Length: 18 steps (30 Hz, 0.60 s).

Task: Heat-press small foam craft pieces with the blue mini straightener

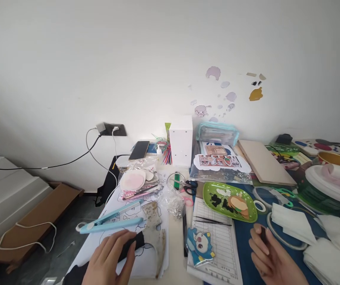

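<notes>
My left hand [112, 253] is closed on the black handle of a small axe-like tool [159, 241], whose worn grey metal head lies over white drawing sheets [128, 273]. At the right, my right hand [272, 253] has its fingers curled, with a small dark item at the fingertips that I cannot make out. Between the hands, a blue cartoon figure in clear wrap [200, 244] rests on a lined paper pad [227, 257]. Black tweezers [213, 221] lie above it. A green tray [208, 194] holds felt pieces.
A light blue straightener-like tool [113, 225] lies left of the axe head. Black scissors [191, 187], a clear bag of small metal parts [175, 206] and a white box [181, 142] stand or lie farther back. White folded cloths [293, 223] are at the right.
</notes>
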Motion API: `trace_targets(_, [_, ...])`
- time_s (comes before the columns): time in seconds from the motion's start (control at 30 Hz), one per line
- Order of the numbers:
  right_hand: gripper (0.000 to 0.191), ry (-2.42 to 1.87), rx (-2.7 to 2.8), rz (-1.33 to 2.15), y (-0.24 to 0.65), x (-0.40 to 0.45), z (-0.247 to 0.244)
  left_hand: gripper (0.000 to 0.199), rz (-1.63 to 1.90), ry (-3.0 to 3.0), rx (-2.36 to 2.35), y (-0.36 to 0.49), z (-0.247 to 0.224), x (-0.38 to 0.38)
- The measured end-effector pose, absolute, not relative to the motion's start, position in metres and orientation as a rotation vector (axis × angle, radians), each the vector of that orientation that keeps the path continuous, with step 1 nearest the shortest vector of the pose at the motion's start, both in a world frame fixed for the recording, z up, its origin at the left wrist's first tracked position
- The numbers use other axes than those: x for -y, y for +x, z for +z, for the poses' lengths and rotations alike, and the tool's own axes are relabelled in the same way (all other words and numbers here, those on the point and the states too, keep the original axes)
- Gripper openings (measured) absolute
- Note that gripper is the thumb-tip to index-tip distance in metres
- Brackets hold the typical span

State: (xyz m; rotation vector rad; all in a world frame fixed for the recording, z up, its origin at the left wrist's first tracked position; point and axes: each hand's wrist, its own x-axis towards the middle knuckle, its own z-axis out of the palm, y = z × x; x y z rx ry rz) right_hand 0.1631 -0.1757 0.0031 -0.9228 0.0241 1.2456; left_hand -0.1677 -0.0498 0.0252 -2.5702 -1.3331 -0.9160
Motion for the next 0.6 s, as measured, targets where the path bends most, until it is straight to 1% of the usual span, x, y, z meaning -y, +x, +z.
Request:
trace_targets(0.1, [0.034, -0.777, -0.095, 1.371, 0.165, 0.180, -0.020, 0.018, -0.986, -2.703, 1.132, -0.134, 0.088, 0.046])
trace_targets(0.17, [0.035, -0.678, -0.127, 1.431, 0.167, 0.181, -0.032, 0.017, -1.065, -2.686, 1.017, -0.105, 0.124, 0.038])
trace_targets(0.23, [0.036, -0.606, -0.145, 1.448, 0.169, 0.181, -0.040, 0.021, -0.935, -2.755, 0.963, -0.071, 0.144, 0.021])
trace_targets(0.27, [0.036, -0.578, -0.149, 1.442, 0.170, 0.181, -0.042, 0.025, -0.789, -2.801, 0.967, -0.053, 0.146, 0.009])
trace_targets(0.3, [0.035, -0.555, -0.149, 1.436, 0.171, 0.181, -0.043, 0.026, -0.593, -2.839, 0.990, -0.035, 0.143, -0.005])
trace_targets(0.37, [0.034, -0.521, -0.139, 1.433, 0.171, 0.180, -0.041, 0.026, -0.089, -2.873, 0.984, -0.004, 0.126, -0.035])
trace_targets(0.4, [0.034, -0.509, -0.127, 1.439, 0.171, 0.180, -0.040, 0.024, 0.021, -2.877, 0.974, 0.008, 0.113, -0.049])
trace_targets(0.53, [0.034, -0.489, -0.035, 1.493, 0.170, 0.179, -0.034, 0.017, 0.242, -2.826, 1.022, 0.029, 0.065, -0.089])
trace_targets(0.6, [0.035, -0.491, 0.008, 1.513, 0.170, 0.179, -0.032, 0.024, 0.297, -2.803, 1.036, 0.028, 0.051, -0.096])
